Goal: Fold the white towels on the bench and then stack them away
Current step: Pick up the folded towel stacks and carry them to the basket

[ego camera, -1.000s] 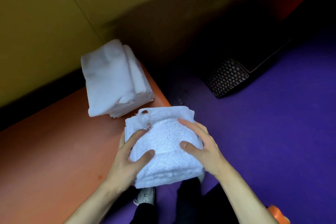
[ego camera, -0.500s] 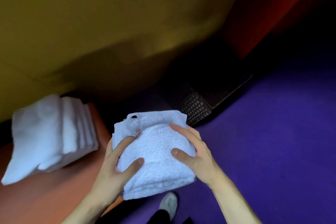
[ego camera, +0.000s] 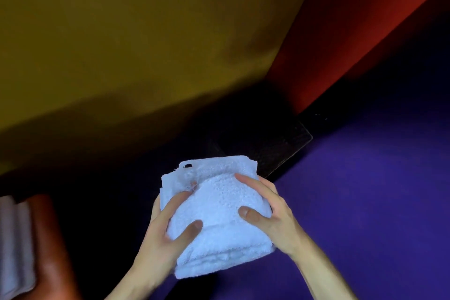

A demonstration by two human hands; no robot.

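A folded white towel [ego camera: 219,204] is held in the air over the purple floor, with a small torn hole near its far left corner. My left hand [ego camera: 168,229] grips its left side, thumb on top. My right hand [ego camera: 267,212] grips its right side, thumb and fingers pressed on the top. A stack of folded white towels [ego camera: 14,246] lies on the orange bench [ego camera: 51,251] at the far left edge, blurred and partly cut off.
A purple floor [ego camera: 365,190] fills the right side. A dark mat [ego camera: 280,148] lies in the corner beyond the towel. A mustard wall [ego camera: 146,44] stands ahead and a red wall [ego camera: 353,31] to the right.
Both hands lifted the folded towel off the bench end and carried it right, out over the floor. The view swung right, so the bench and towel stack slid to the left edge.
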